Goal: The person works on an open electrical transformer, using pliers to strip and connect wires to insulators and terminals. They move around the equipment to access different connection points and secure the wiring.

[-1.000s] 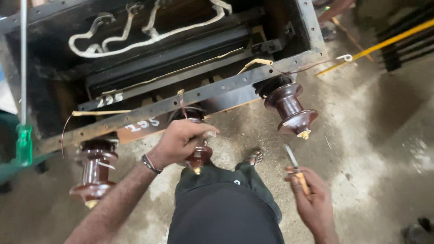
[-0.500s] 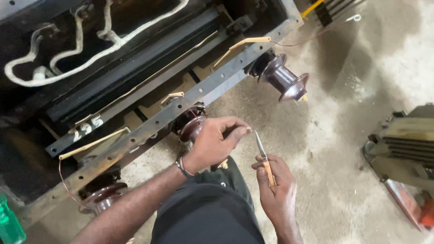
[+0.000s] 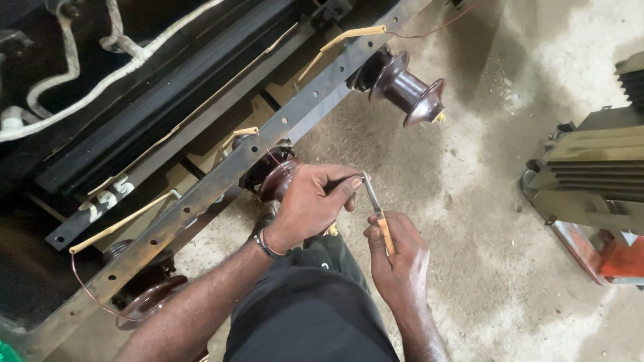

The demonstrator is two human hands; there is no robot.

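Two hands meet just below the middle insulator on the bar. The right hand grips a knife by its tan handle, fingers wrapped shut around it; its long axis runs up and slightly left, blade tip toward the insulator. The left hand pinches something thin at the blade tip. Since half a second ago, the blade has risen to touch the left fingers.
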